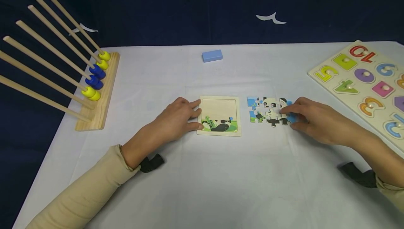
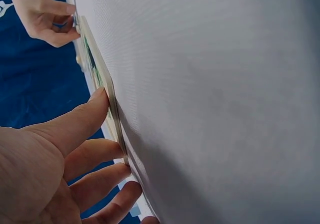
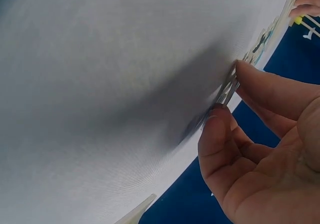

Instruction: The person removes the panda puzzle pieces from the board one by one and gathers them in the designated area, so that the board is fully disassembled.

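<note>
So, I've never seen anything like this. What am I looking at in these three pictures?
There's no robot here, just a person's bare left hand and right hand. The widest picture comes from a camera worn on the head, looking down; the other two come from a camera on each wrist. On the white tabletop lie a puzzle tray, its lower part filled, and panda pieces beside it. A blue block, a bead stand and a number board sit around them. The left hand touches the tray's edge; the right pinches a puzzle piece, seen best in the right wrist picture.

Left fingers [image 1: 195, 103] lie spread; right fingers [image 1: 294, 108] pinch.
</note>
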Motion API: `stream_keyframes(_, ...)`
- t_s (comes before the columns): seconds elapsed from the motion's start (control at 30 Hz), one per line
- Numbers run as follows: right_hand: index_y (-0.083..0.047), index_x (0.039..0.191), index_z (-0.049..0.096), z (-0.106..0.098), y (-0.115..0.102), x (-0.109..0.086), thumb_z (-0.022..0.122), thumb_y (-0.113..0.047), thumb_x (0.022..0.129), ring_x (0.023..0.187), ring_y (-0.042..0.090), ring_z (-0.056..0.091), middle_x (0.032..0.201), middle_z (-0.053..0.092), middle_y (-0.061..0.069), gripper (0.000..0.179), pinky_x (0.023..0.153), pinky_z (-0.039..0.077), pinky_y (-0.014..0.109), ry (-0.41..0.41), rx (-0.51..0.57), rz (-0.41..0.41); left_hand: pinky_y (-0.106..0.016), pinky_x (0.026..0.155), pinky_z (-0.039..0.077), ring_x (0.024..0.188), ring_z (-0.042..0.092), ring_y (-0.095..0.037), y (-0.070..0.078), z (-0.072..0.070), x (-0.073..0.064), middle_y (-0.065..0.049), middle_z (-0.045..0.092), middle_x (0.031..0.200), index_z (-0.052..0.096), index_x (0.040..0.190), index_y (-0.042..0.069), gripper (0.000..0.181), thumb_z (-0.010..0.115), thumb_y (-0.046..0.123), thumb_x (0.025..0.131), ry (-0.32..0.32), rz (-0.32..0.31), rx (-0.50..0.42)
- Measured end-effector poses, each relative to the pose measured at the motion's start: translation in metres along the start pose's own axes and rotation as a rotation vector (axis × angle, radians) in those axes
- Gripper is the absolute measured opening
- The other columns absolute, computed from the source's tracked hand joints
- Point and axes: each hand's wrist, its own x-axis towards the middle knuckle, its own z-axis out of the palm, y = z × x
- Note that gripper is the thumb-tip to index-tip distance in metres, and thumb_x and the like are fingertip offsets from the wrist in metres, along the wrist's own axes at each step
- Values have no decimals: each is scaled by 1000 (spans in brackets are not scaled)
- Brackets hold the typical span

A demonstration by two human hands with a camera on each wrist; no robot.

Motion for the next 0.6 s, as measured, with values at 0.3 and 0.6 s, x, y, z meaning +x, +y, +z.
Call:
stream_keyframes(0.3,-4,125,66,0,-1,0,77,1,82,84,19,53,104,58,9,45,73,49,40,0,0,19,-44,105,38,131,42,-34,1,1,1,-11,39,154,61,135,6,54,72,33,91,5,3,-2)
stream_keyframes(0.6,-3,125,66,0,-1,0,77,0,82,85,22,53,105,57,11,45,75,49,42,-7,-4,41,-44,106,38,131,42,-34,0,0,0,-11,39,154,61,135,6,55,73,34,90,10,1,-2)
